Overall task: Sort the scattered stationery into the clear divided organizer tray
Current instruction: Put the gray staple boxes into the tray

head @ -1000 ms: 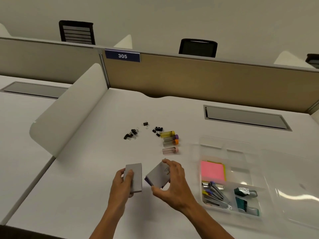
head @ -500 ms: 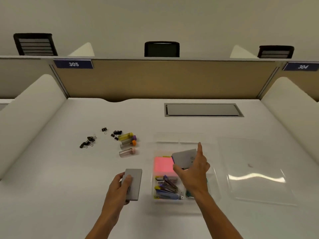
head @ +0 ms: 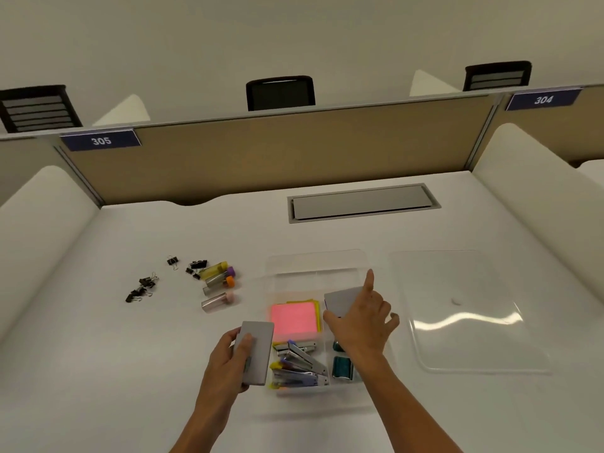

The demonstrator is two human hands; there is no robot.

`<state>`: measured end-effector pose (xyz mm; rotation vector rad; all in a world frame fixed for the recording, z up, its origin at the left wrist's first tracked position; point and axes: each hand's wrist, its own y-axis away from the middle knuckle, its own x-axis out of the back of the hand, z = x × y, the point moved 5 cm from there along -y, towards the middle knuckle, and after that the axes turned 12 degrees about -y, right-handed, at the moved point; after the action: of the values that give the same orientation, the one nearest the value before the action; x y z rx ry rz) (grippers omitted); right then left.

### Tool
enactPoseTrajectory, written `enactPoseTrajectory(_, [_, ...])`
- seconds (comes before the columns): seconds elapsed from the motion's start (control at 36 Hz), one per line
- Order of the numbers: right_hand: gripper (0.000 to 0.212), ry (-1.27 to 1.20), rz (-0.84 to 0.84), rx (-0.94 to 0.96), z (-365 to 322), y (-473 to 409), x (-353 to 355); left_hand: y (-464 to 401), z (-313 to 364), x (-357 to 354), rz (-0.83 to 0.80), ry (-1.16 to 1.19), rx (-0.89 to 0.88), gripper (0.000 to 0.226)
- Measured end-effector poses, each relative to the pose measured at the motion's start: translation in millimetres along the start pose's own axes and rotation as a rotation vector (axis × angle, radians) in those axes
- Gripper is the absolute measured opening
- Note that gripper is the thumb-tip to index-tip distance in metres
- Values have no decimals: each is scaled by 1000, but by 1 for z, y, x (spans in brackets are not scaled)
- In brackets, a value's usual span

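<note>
Fingers (head: pixel 376 300) of my right hand (head: pixel 362 325) pinch a grey card (head: pixel 343 299) over the tray (head: pixel 327 266), index pointing up, above its right middle section; far sections lie open. My left hand (head: pixel 228 361) grips a second grey card (head: pixel 258 351) at the tray's left edge, over bare counter (head: pixel 130 371). Clips (head: pixel 142 287) and tubes (head: pixel 219 279) lie well left

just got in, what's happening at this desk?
A person is sorting stationery into a clear organizer tray. The right hand holds a grey card-like pad over the tray, beside the pink sticky notes. The left hand grips a second grey pad just left of the tray. Staplers already sit in a near compartment. Binder clips and capped tubes lie loose on the desk; a clear lid rests to the right.
</note>
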<state>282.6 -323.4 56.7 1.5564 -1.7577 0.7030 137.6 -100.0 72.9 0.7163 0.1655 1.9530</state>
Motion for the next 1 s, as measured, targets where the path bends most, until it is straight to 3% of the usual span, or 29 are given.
enactPoseTrajectory(0.31, [112,123,-156,-75,-1,-3,-22,-2,-7,1,-5,17,-5,13])
enactPoseTrajectory(0.44, [98,131,-216,-71,-4,3,-25,-1,-3,-4,-25,27,-23,9])
enactPoseTrajectory(0.53, [79,77,-154,11,-10,8,-16,-3,3,-7,-51,19,-55,15])
enactPoseTrajectory(0.61, [50,-142,-74,141,-19,11,-4,-6,14,-14,-120,-37,-115,28])
enactPoseTrajectory(0.67, [36,-405,-165,165,-23,14,-2,-7,25,-21,-178,-89,-164,33])
enactPoseTrajectory(0.78, [33,-608,-403,160,-32,22,-1,-10,52,-38,-251,-196,-295,38])
enactPoseTrajectory(0.89, [20,-720,-415,135,-31,20,6,-17,70,-51,-245,-233,-379,33])
enactPoseTrajectory(1.0, [13,-872,-324,-2,-18,11,19,-27,75,-60,-224,-219,-349,36])
